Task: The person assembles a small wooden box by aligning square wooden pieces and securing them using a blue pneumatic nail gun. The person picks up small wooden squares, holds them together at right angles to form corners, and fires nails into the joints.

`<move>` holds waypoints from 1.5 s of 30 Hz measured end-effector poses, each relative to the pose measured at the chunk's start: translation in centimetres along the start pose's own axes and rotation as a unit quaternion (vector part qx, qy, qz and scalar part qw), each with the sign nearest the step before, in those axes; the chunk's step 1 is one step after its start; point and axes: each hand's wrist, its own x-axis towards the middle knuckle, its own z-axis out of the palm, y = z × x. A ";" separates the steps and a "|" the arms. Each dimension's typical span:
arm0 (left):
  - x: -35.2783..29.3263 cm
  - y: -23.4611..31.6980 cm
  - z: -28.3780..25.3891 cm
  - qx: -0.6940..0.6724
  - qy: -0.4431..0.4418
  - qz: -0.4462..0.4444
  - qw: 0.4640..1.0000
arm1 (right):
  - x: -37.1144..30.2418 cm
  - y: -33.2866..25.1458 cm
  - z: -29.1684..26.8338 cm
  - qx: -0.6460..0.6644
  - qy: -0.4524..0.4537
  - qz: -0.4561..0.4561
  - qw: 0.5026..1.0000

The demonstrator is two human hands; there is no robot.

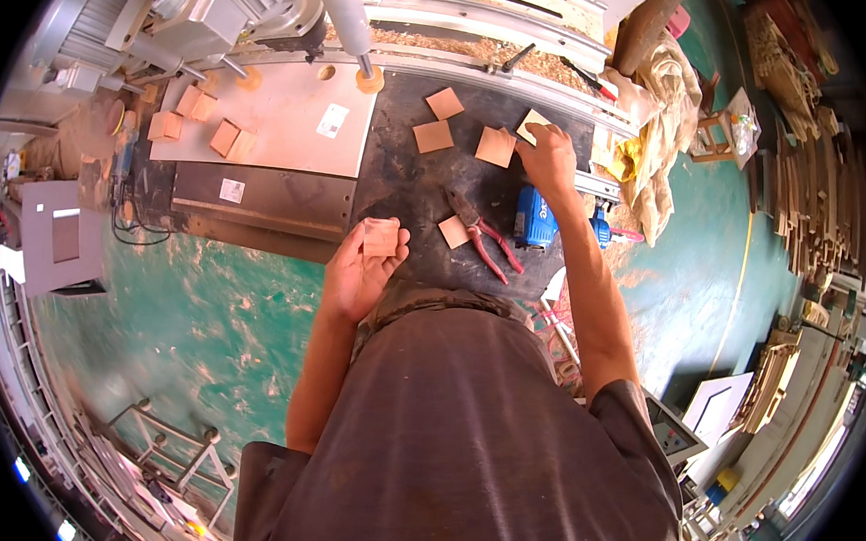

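While left hand (359,272) grips wooden block (381,236), right hand (549,154) pinches pale square (532,124)

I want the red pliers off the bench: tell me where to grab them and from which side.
Take the pliers by the two red handles, which splay toward the person at the near edge. Come from above and the near side; the grey head points away, beside a wood square.

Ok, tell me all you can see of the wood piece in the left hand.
The wood piece is a small, roughly square block of pale reddish-brown wood with visible grain lines on its upper face. It sits upright in the left hand, thumb on one side and fingers on the other, held above the near edge of the dark worktable. Only the hand touches it; its underside is hidden.
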 end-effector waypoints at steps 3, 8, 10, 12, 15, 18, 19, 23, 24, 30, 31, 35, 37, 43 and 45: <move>0.0 0.2 1.5 -0.040 -0.047 0.001 0.998 | 0.2 -0.3 0.7 -0.001 -0.019 -0.041 0.999; -0.1 0.5 4.6 -0.102 -0.058 -0.003 0.993 | -0.1 -1.1 1.3 0.042 -0.020 -0.080 0.996; -0.1 0.3 4.5 -0.121 -0.061 -0.003 0.991 | 0.1 -1.1 1.6 0.026 -0.022 -0.061 0.998; -0.1 0.2 3.7 -0.122 -0.088 -0.013 0.989 | 0.2 -1.6 1.9 0.012 -0.024 -0.040 0.999; -0.3 -0.2 2.2 -0.125 -0.078 0.001 0.989 | 0.2 -3.3 3.0 0.018 -0.026 -0.102 0.994; -0.6 -0.3 2.2 -0.086 -0.076 0.028 0.993 | 0.5 -7.1 4.8 0.013 -0.032 -0.202 0.979; -0.9 -0.2 2.0 -0.088 -0.072 0.033 0.993 | 0.8 -10.1 3.8 -0.010 -0.096 -0.181 0.979; -1.6 0.8 3.3 -0.036 -0.032 0.041 0.998 | 2.3 -9.5 6.6 -0.051 -0.142 -0.234 0.960; -1.8 1.0 3.5 -0.030 -0.030 0.049 0.998 | 2.3 -9.2 6.6 -0.051 -0.142 -0.237 0.960; -1.8 1.4 2.6 -0.016 -0.050 0.070 0.996 | 0.4 -9.0 5.3 -0.107 -0.162 -0.153 0.969; -1.7 1.4 2.5 -0.018 -0.050 0.069 0.996 | 0.0 -8.9 5.0 -0.082 -0.146 -0.146 0.975; -1.3 1.4 2.0 -0.026 -0.062 0.057 0.996 | -1.2 -8.8 3.3 0.002 -0.080 -0.142 0.987; -1.1 1.4 1.7 -0.031 -0.067 0.048 0.996 | -2.1 -9.0 1.6 0.043 -0.064 -0.170 0.982; -0.8 1.7 0.8 -0.003 -0.063 0.023 0.998 | -6.8 -11.0 -2.0 0.469 -0.264 0.055 0.841; -0.7 1.6 0.6 0.028 -0.080 0.023 0.996 | -8.5 -11.1 -2.2 0.721 -0.302 0.215 0.586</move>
